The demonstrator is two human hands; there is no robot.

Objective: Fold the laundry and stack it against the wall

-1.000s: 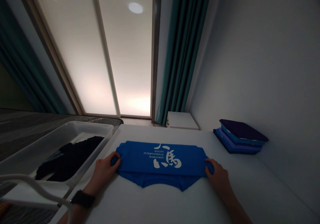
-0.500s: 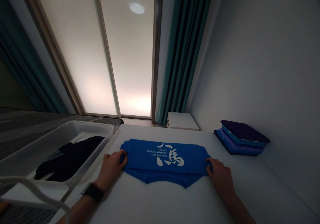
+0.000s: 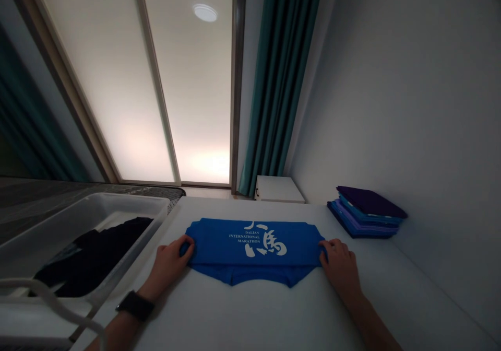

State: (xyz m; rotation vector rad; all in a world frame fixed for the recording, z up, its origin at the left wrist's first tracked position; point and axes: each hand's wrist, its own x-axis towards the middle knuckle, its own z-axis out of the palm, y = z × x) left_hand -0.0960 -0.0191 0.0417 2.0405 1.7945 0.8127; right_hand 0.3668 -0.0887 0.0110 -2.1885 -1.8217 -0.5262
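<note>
A blue T-shirt [image 3: 219, 246] with white lettering lies folded on the white table [image 3: 250, 319], its neckline toward me. My left hand [image 3: 172, 259], with a dark watch [image 3: 135, 305] on the wrist, pinches the shirt's left edge between thumb and fingers. At the opposite edge, my right hand [image 3: 340, 265] grips the cloth the same way. The shirt is stretched fairly flat between both hands.
A stack of folded clothes [image 3: 368, 212], dark purple on top, sits on the table's right beside the wall. To the left is a white plastic bin [image 3: 156, 212] holding dark clothing [image 3: 97, 252]. A pale cable [image 3: 58, 301] curves across the lower left. A white cabinet [image 3: 279, 189] stands behind the table.
The whole view has shifted slightly, so most things appear a little further left. Both hands keep their hold on the shirt's edges, and its fold looks nearly the same.
</note>
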